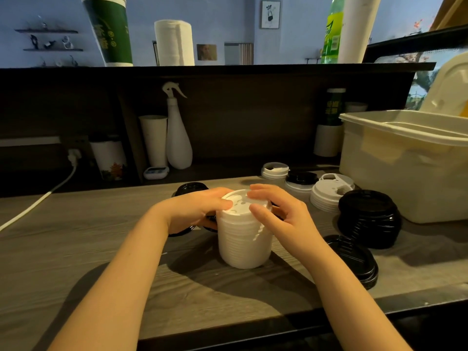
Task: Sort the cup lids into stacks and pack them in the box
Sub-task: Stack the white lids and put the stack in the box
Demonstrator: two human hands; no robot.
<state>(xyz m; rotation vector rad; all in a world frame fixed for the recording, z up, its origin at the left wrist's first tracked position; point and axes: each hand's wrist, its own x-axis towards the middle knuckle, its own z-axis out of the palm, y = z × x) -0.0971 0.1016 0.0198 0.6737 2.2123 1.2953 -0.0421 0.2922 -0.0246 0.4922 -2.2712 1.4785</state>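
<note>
A tall upright stack of white cup lids (244, 239) stands on the surface, the left hand (200, 209) and right hand (281, 214) gripping its top. Right of this stack sits a bulging pile of black lids (369, 219). Nearer the viewer, right of it, lies a low black stack (354, 259). Behind it to the right are short white stacks (326, 196) and one black-topped stack (301, 179). Farther right of it stands an open cream plastic box (405, 168). More black lids (191, 188) lie behind it to the left.

a white spray bottle (177, 140) stands upright under the dark ledge (228, 69) beside a tall white paper cup (153, 140), a small timer (156, 172) just in front. on top of the ledge — a paper towel roll (174, 43) and a green bottle (333, 34). a white cable (38, 201) crosses the wooden counter (76, 249).
</note>
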